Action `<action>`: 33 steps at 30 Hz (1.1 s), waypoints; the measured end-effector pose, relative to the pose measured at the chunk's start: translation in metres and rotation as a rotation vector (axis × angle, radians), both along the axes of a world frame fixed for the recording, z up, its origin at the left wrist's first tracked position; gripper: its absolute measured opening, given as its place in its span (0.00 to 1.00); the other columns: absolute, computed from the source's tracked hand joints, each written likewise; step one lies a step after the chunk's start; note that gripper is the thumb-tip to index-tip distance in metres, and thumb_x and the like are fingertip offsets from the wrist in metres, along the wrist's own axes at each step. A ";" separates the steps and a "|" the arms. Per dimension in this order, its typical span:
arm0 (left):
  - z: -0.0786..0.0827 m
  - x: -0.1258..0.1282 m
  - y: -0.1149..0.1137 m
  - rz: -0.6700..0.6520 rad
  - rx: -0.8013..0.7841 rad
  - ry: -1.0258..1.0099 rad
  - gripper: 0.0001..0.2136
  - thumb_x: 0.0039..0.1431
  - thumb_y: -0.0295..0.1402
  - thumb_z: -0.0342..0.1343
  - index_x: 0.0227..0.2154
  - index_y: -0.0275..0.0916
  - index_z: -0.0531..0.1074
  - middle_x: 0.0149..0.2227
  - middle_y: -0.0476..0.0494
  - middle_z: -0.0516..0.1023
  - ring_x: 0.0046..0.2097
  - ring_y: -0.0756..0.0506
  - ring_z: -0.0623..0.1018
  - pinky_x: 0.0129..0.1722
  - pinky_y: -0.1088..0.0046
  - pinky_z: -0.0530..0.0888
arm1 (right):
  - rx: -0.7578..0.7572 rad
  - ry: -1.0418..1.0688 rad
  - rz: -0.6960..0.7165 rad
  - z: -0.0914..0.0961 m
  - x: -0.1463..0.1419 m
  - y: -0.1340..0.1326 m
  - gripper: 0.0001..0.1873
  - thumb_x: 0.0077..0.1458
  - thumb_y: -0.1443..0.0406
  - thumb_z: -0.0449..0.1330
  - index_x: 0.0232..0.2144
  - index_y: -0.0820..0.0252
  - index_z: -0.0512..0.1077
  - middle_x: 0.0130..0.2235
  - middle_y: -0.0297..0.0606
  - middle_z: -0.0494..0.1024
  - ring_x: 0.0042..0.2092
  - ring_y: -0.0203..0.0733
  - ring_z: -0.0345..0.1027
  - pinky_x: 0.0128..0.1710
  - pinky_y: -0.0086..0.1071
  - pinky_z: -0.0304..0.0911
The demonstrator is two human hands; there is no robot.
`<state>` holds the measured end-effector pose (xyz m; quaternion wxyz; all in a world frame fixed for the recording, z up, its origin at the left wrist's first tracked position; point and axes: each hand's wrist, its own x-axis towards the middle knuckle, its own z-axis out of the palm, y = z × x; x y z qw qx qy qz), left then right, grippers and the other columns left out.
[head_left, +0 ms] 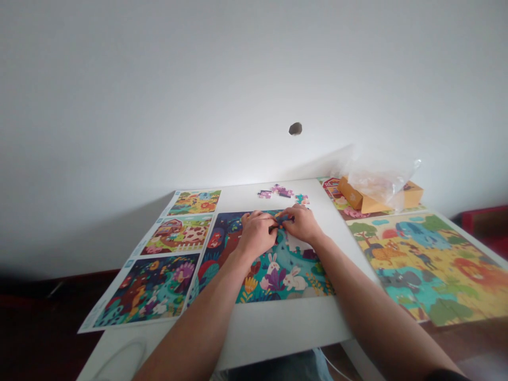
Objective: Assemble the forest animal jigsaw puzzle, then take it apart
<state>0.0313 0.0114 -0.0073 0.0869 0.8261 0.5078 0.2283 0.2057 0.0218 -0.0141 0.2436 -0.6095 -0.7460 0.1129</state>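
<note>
A partly assembled jigsaw puzzle [257, 286] with white rabbits and dark blue-green scenery lies in the middle of the white table. Over its upper part, my left hand [257, 232] and my right hand [300, 223] meet with curled fingers. Between the fingertips is a dark blue jigsaw piece [282, 218], which both hands grip from either side. White tabletop shows through a gap in the puzzle below my right hand. Fingers cover part of the piece and the puzzle's upper area.
Loose jigsaw pieces [278, 190] lie beyond my hands. A printed picture sheet [130, 291] is on the left. To the right are a finished safari puzzle [428, 264], an orange box [410, 197] and a clear plastic bag [379, 174]. A white wall [178, 106] stands behind.
</note>
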 end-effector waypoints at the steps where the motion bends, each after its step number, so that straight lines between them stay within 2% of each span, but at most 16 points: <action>1: 0.000 0.000 0.000 0.005 -0.005 -0.002 0.07 0.56 0.31 0.57 0.32 0.47 0.81 0.43 0.47 0.81 0.50 0.40 0.72 0.56 0.55 0.60 | 0.001 -0.004 0.008 0.000 0.000 0.000 0.15 0.50 0.65 0.59 0.39 0.48 0.81 0.39 0.37 0.78 0.44 0.43 0.70 0.46 0.32 0.60; 8: -0.001 -0.001 0.001 0.019 0.015 -0.017 0.09 0.57 0.29 0.54 0.32 0.46 0.80 0.41 0.47 0.81 0.48 0.41 0.73 0.53 0.58 0.63 | -0.007 -0.012 0.030 0.000 -0.002 -0.002 0.16 0.50 0.65 0.59 0.42 0.48 0.79 0.38 0.37 0.77 0.43 0.43 0.69 0.46 0.32 0.59; 14: -0.005 -0.002 0.002 0.175 0.032 0.003 0.15 0.56 0.24 0.52 0.42 0.44 0.77 0.46 0.43 0.78 0.51 0.40 0.72 0.50 0.61 0.66 | -0.023 -0.018 0.009 -0.002 -0.002 0.000 0.16 0.50 0.66 0.59 0.41 0.48 0.80 0.39 0.37 0.77 0.44 0.43 0.70 0.47 0.32 0.58; 25: -0.007 -0.002 0.003 0.194 -0.007 -0.016 0.07 0.56 0.31 0.57 0.35 0.46 0.79 0.45 0.45 0.77 0.50 0.39 0.72 0.49 0.60 0.67 | -0.046 -0.027 0.001 0.001 -0.002 -0.002 0.14 0.51 0.61 0.60 0.41 0.46 0.79 0.40 0.37 0.77 0.46 0.45 0.69 0.49 0.36 0.56; 29: -0.010 -0.002 0.006 0.209 -0.021 -0.040 0.07 0.56 0.31 0.58 0.34 0.46 0.80 0.45 0.44 0.77 0.50 0.38 0.72 0.50 0.60 0.67 | -0.063 -0.033 -0.022 0.002 -0.004 -0.003 0.14 0.52 0.61 0.60 0.42 0.46 0.79 0.41 0.37 0.76 0.46 0.46 0.69 0.49 0.37 0.55; 33: -0.011 -0.003 0.008 0.224 -0.046 -0.066 0.08 0.56 0.29 0.56 0.33 0.47 0.80 0.45 0.46 0.78 0.50 0.38 0.72 0.50 0.59 0.66 | -0.067 -0.036 -0.032 0.003 -0.006 -0.004 0.15 0.51 0.56 0.62 0.42 0.47 0.78 0.41 0.38 0.76 0.47 0.48 0.68 0.50 0.40 0.55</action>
